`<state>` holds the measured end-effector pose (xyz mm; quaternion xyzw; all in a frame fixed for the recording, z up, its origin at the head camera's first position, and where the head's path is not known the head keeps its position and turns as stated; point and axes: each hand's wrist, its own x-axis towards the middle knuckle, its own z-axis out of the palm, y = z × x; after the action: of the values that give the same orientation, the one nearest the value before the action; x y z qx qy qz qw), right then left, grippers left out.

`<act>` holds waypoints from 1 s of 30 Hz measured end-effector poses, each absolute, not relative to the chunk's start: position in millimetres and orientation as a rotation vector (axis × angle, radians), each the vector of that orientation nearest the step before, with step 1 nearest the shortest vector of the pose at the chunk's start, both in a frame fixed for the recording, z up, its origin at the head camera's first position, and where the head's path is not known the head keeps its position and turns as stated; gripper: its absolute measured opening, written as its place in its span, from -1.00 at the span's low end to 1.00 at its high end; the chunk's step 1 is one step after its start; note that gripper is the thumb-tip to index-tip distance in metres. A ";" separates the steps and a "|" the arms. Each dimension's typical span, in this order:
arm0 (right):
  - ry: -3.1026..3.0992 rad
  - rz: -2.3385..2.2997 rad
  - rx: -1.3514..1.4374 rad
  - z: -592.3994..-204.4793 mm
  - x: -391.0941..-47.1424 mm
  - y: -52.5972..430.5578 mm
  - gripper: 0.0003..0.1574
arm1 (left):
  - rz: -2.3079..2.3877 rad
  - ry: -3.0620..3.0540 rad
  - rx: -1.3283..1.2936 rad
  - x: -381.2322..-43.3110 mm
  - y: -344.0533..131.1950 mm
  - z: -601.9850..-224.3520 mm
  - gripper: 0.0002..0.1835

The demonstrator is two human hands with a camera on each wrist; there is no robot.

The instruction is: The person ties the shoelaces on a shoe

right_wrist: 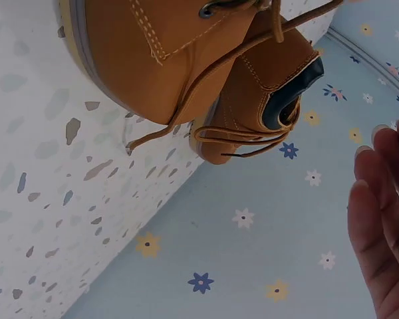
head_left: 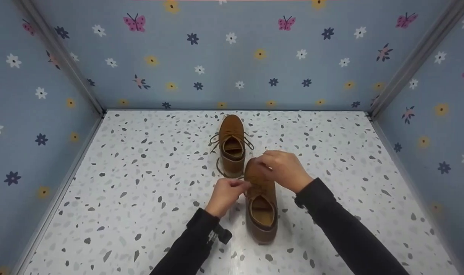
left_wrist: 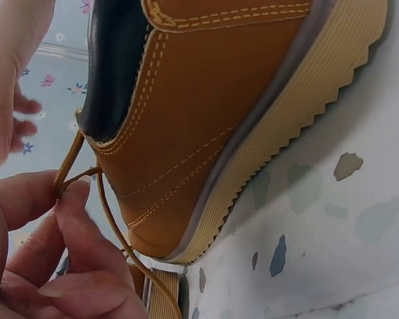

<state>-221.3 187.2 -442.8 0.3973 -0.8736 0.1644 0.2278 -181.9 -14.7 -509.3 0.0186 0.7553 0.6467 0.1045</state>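
my left hand point(head_left: 225, 194) pinches a lace point(left_wrist: 68, 159) at the near shoe's point(head_left: 269, 191) 10 o'clock, probably to keep that strand controlled. my right hand point(head_left: 287, 168), at 1 o'clock, grasps nothing (fingers relaxed). the near shoe stands upright on the floor point(head_left: 140, 191), toe toward 12 o'clock, presumably for two-handed access; the far shoe point(head_left: 232, 162) stands at its 11 o'clock. count: two hands, two shoes, one pinched lace.

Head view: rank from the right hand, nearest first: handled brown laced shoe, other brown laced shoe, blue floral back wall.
1. Handled brown laced shoe, partly beneath the right hand.
2. Other brown laced shoe, ahead and left.
3. Blue floral back wall, farther ahead.
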 end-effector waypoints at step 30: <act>-2.633 0.543 0.685 -484.1 -149.6 155.2 -0.86 | 1.973 2.170 0.083 -184.8 -21.6 -495.3 -0.78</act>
<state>-149.6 155.2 -484.1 0.2426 -0.9332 0.1924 0.1825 -184.8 -21.6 -495.3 0.0283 0.7355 0.6689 0.1037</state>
